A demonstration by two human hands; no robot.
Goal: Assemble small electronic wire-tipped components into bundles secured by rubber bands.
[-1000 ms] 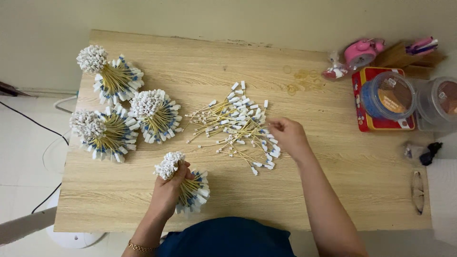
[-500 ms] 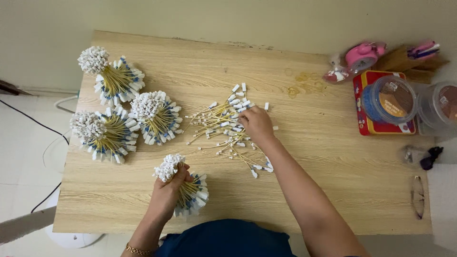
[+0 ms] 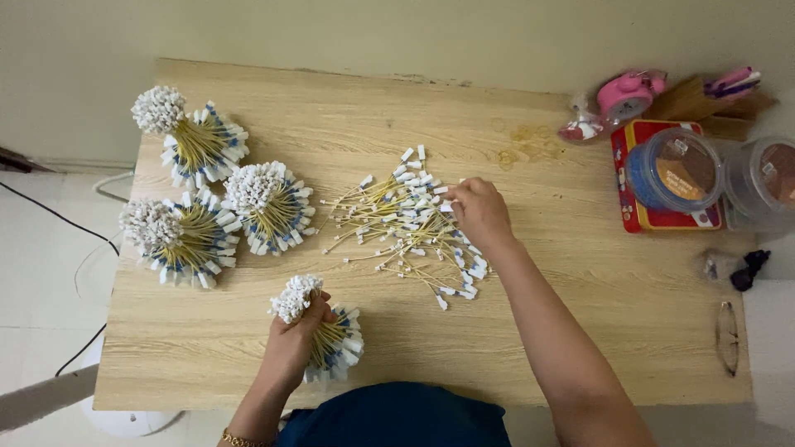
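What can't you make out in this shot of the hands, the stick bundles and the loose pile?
- Right hand, head view: its fingertips sit in the loose sticks; a grip can't be told.
- Bundle middle: covered by left hand.
- Jar contents: blurred behind plastic.
- Right-edge jar: cut off.

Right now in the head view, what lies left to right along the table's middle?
Two finished stick bundles → loose pile of sticks → right hand on the pile → red tin bearing a lidded clear jar.
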